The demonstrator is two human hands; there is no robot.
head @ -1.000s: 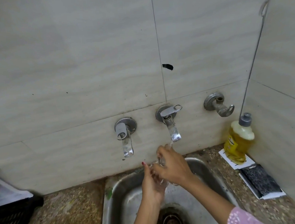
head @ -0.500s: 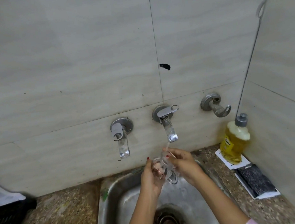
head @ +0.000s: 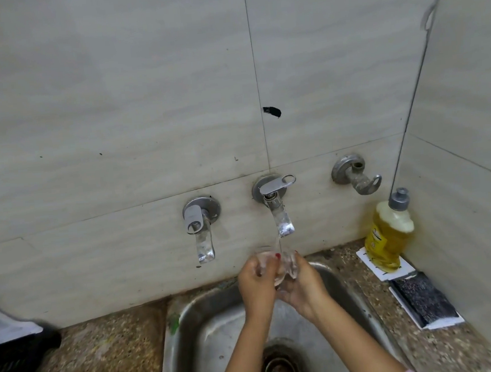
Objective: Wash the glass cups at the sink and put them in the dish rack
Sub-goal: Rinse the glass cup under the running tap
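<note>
Fingers (head: 275,260) of the left hand (head: 256,283) and the right hand (head: 303,285) curl round one glass cup (head: 288,263), held under the running tap (head: 278,212) above the sink (head: 189,313). Wet glass could slip and crack on the steel if either grip loosens. I count one cup in hand, a second tap (head: 201,227), one soap bottle (head: 389,233) and one scrub pad (head: 423,301).

Sink (head: 187,322) set in counter (head: 110,355); left tap (head: 202,233) and right tap (head: 280,212) on wall (head: 114,108) behind; glass cup (head: 288,266) over sink, beneath right tap; bottle (head: 387,233) right of sink; basket (head: 15,368) far left.
</note>
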